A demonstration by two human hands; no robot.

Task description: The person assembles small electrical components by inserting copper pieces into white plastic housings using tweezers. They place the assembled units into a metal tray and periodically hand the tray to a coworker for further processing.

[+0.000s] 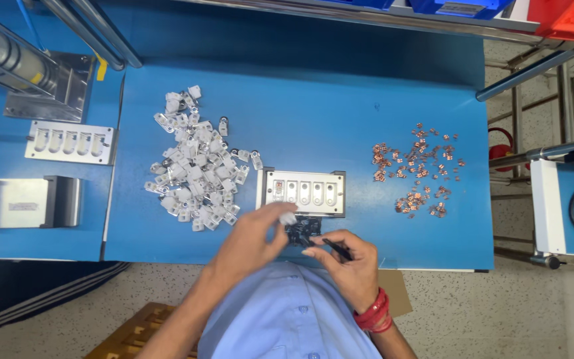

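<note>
Holding a white part (287, 217) in pinched fingers, the left hand (254, 238) hovers near the table's front edge, just before the jig (303, 192). The right hand (347, 262) grips a dark tool (335, 248). The small part could slip into the black pieces (302, 230) below.

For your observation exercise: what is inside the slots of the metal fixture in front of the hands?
The metal fixture has five slots; the leftmost seems to hold a part with a reddish mark, the rest look pale, contents unclear. Its near edge is partly covered by the left hand.

Factory assembly bench | blue worktable (300, 119); metal jig (303, 193); white plastic parts pile (194, 173); copper pieces (420, 169); storage bins (460, 6)
</note>
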